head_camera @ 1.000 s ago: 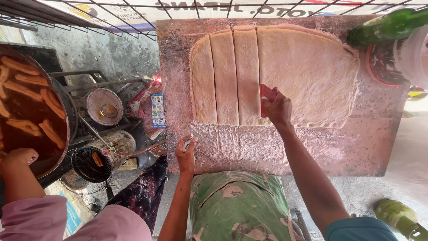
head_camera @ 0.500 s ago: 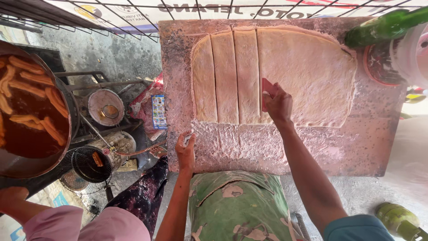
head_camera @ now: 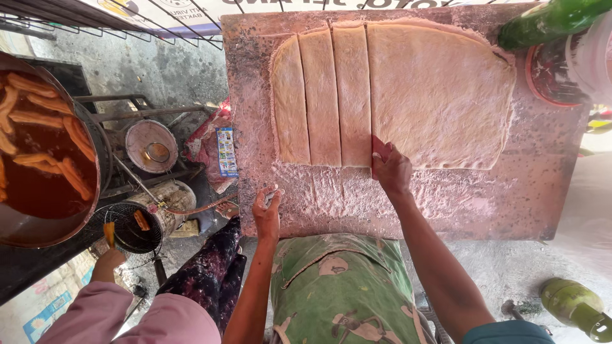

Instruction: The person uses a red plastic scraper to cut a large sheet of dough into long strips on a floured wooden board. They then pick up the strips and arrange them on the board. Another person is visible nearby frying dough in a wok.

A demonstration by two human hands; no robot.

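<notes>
Pressing a small red cutter (head_camera: pixel 377 148) down at the near edge of the rolled-out dough sheet (head_camera: pixel 440 95), my right hand (head_camera: pixel 392 171) has its fingers closed around the tool, which shows only as a red tip above my knuckles. It sits right at the line between the third cut strip and the wide uncut part of the sheet. Three long dough strips (head_camera: pixel 322 95) lie side by side to the left of that line, touching one another, on the floured pink board (head_camera: pixel 446 197) that carries all the dough. My left hand (head_camera: pixel 268 207) rests at the board's near left edge with the fingers curled in — something small and pale shows between them, though I cannot tell what it is. Off to the left, a wide pan of dark oil (head_camera: pixel 38 191) holds golden fried sticks (head_camera: pixel 70 172), and another person's hand (head_camera: pixel 109 258) in a pink sleeve reaches by a wire basket (head_camera: pixel 131 226) just beside it. A green bottle (head_camera: pixel 548 19) lies at the board's far right corner.
</notes>
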